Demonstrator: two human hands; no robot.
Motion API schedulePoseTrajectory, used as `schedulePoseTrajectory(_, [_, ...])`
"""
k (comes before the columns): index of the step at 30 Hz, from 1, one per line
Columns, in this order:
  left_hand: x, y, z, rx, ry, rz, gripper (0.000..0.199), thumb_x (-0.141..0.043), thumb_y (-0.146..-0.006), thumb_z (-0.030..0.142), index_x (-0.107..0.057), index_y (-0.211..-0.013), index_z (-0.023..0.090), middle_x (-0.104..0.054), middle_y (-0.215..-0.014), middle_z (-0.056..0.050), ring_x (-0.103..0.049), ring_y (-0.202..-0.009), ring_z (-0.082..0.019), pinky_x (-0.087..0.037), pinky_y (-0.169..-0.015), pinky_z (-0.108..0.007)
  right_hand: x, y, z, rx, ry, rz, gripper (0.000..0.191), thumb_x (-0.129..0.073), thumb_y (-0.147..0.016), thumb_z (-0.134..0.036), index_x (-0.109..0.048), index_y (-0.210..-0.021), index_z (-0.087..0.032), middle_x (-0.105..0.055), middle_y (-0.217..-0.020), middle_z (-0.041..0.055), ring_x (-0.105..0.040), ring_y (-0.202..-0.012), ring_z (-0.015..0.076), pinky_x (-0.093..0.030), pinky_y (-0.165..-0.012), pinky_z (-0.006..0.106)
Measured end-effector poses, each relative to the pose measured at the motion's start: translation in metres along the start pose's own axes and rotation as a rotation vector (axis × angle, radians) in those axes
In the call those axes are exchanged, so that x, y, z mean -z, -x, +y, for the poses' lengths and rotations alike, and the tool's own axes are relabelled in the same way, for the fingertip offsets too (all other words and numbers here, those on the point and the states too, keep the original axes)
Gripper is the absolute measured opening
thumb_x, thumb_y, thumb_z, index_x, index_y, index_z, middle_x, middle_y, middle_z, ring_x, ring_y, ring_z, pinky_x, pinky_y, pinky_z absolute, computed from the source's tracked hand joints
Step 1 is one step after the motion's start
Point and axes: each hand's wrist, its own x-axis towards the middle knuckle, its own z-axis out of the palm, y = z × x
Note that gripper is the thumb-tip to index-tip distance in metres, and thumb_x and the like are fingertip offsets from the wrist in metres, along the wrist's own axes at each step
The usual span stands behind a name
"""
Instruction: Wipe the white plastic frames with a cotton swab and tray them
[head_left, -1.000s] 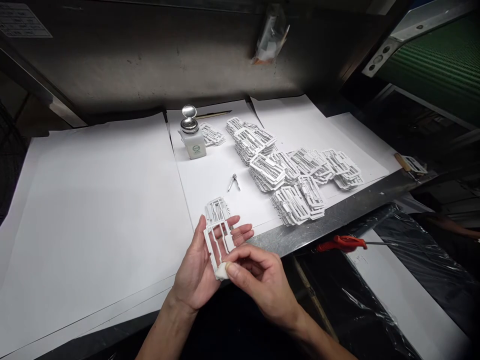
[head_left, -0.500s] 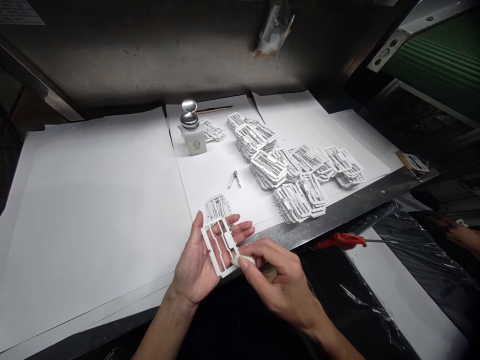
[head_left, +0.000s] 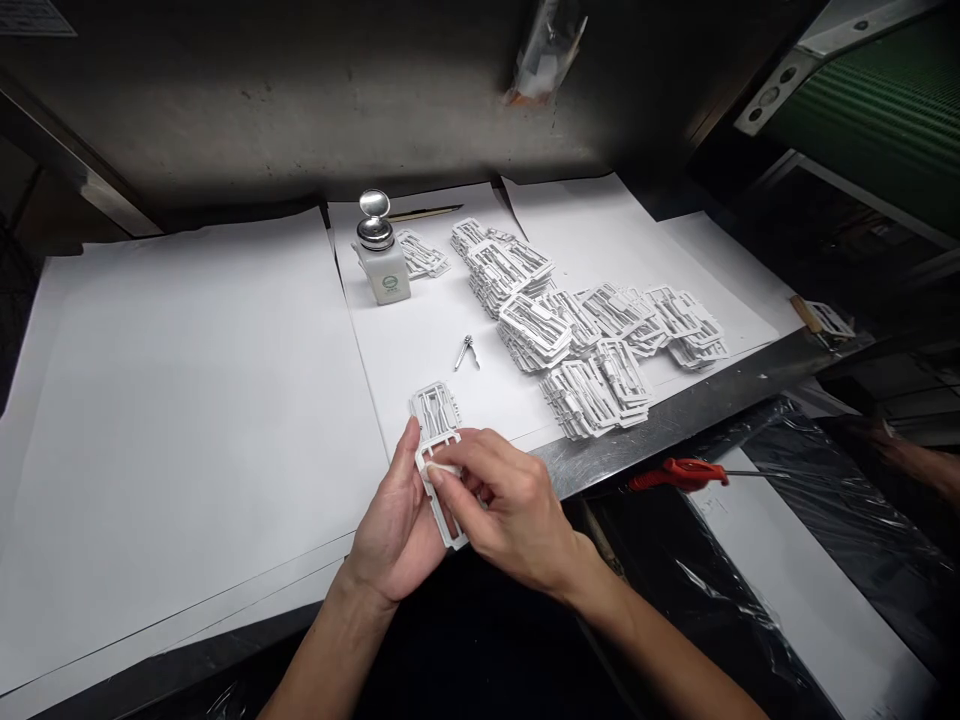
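Observation:
A white slotted frame (head_left: 452, 536) rests in my left hand (head_left: 397, 530), which holds it from beneath, its thumb along the left edge. My right hand (head_left: 517, 500) reaches over the frame with thumb and fingertips pinched on a small white piece (head_left: 442, 468), held against the frame's upper left part. Much of the frame is hidden by my right hand. Just beyond my fingers lies another white frame or small stack of them (head_left: 435, 408) on the paper. A small metal clip-like tool (head_left: 466, 352) lies farther back.
Piles of white frames (head_left: 592, 400) spread across the right of the paper-covered table (head_left: 187, 400). A pump bottle (head_left: 386, 275) has its lid raised. At the right are a red-handled tool (head_left: 679, 474) and another person's hand (head_left: 919, 460).
My right hand has moved left and up across the frame with the white piece, from its lower right to its upper left. The view has shifted slightly.

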Motion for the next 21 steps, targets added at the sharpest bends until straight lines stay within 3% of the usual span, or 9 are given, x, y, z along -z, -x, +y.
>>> schedulePoseTrajectory(4, [0.001, 0.002, 0.005, 0.031, -0.016, 0.029, 0.046, -0.044, -0.084, 0.05, -0.062, -0.102, 0.011, -0.063, -0.109, -0.016, -0.056, -0.107, -0.028, -0.042, -0.093, -0.041, 0.015, 0.002, -0.002, 0.013, 0.074, -0.219, 0.01, -0.052, -0.083, -0.018, -0.063, -0.085, -0.019, -0.059, -0.079, 0.0033, -0.054, -0.068, 0.0138, -0.043, -0.065, 0.025])
schedulePoseTrajectory(7, [0.0, 0.003, 0.009, 0.012, -0.023, 0.018, 0.047, -0.043, -0.085, 0.05, -0.062, -0.101, 0.009, -0.061, -0.112, -0.019, -0.056, -0.106, -0.03, -0.04, -0.094, -0.047, 0.029, 0.009, -0.002, -0.089, -0.08, -0.217, 0.009, -0.054, -0.082, -0.018, -0.063, -0.08, -0.018, -0.056, -0.07, 0.0001, -0.045, -0.055, 0.0097, -0.038, -0.054, 0.022])
schedulePoseTrajectory(10, [-0.003, 0.001, 0.009, 0.01, -0.004, 0.016, 0.046, -0.042, -0.086, 0.046, -0.062, -0.103, 0.008, -0.062, -0.111, -0.02, -0.057, -0.104, -0.031, -0.04, -0.094, -0.048, 0.025, 0.014, -0.002, -0.175, -0.343, -0.081, 0.007, -0.057, -0.081, -0.019, -0.063, -0.079, -0.018, -0.058, -0.07, 0.0001, -0.046, -0.057, 0.0103, -0.039, -0.054, 0.023])
schedulePoseTrajectory(13, [-0.01, -0.004, 0.004, -0.025, 0.061, 0.058, 0.041, -0.044, -0.087, 0.04, -0.061, -0.107, 0.009, -0.064, -0.106, -0.016, -0.058, -0.104, -0.026, -0.043, -0.093, -0.041, 0.004, 0.018, -0.005, -0.181, -0.591, 0.207, 0.006, -0.057, -0.081, -0.019, -0.062, -0.081, -0.019, -0.059, -0.073, 0.0013, -0.051, -0.064, 0.0131, -0.041, -0.06, 0.026])
schedulePoseTrajectory(16, [-0.02, -0.009, -0.007, -0.114, 0.076, 0.192, 0.034, -0.05, -0.085, 0.039, -0.061, -0.104, 0.013, -0.067, -0.092, -0.01, -0.063, -0.086, -0.019, -0.049, -0.081, -0.032, -0.013, 0.021, -0.015, -0.125, -0.698, 0.474, 0.009, -0.055, -0.08, -0.017, -0.063, -0.082, -0.021, -0.057, -0.072, 0.0013, -0.051, -0.066, 0.0143, -0.041, -0.062, 0.028])
schedulePoseTrajectory(19, [-0.031, -0.014, -0.018, -0.287, 0.037, 0.292, 0.032, -0.054, -0.081, 0.043, -0.059, -0.099, 0.017, -0.064, -0.08, -0.005, -0.061, -0.07, -0.013, -0.049, -0.068, -0.025, -0.017, 0.02, -0.029, -0.033, -0.697, 0.508, 0.017, -0.056, -0.075, -0.011, -0.065, -0.084, -0.022, -0.057, -0.071, 0.0012, -0.052, -0.066, 0.0149, -0.042, -0.063, 0.029])
schedulePoseTrajectory(21, [-0.035, -0.015, -0.023, -0.352, 0.051, 0.261, 0.035, -0.053, -0.08, 0.048, -0.058, -0.097, 0.018, -0.064, -0.084, -0.005, -0.06, -0.075, -0.013, -0.048, -0.069, -0.024, -0.015, 0.017, -0.037, 0.02, -0.713, 0.456, 0.022, -0.056, -0.071, -0.008, -0.065, -0.085, -0.022, -0.058, -0.071, 0.0013, -0.054, -0.066, 0.0152, -0.043, -0.065, 0.031])
